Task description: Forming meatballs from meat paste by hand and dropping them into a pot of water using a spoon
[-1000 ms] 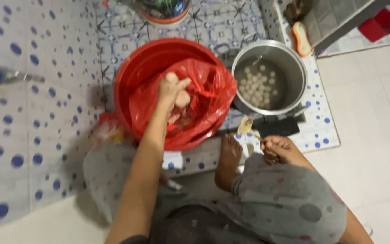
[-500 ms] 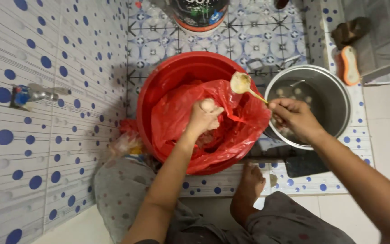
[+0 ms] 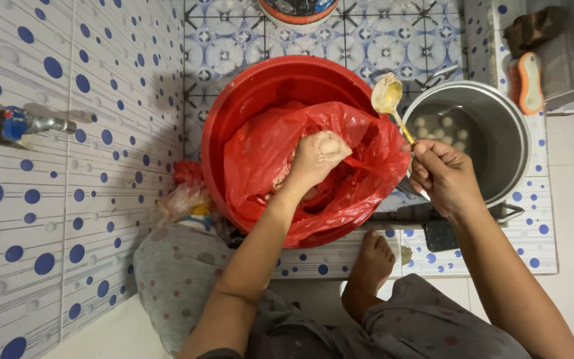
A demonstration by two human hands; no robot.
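My left hand (image 3: 313, 163) is closed around a lump of pale paste, squeezing a small ball out at the top of the fist. It hovers over a red plastic bag (image 3: 367, 149) that lines a large red basin (image 3: 260, 83). My right hand (image 3: 443, 176) holds a spoon (image 3: 388, 98) by its handle, the paste-smeared bowl pointing up and away, between the basin and a metal pot (image 3: 509, 143). Several pale balls float in water inside the pot.
A tap (image 3: 24, 124) sticks out of the dotted tile wall at left. An orange scrub brush (image 3: 526, 81) lies beyond the pot. A bucket (image 3: 297, 10) stands at the top edge. Crumpled plastic bags (image 3: 184, 196) sit beside the basin. My bare foot (image 3: 370, 266) rests on the tiled step.
My right hand came up from my knee with the spoon and now holds it beside the basin. My left hand stays over the bag, squeezing paste. The camera has shifted closer.
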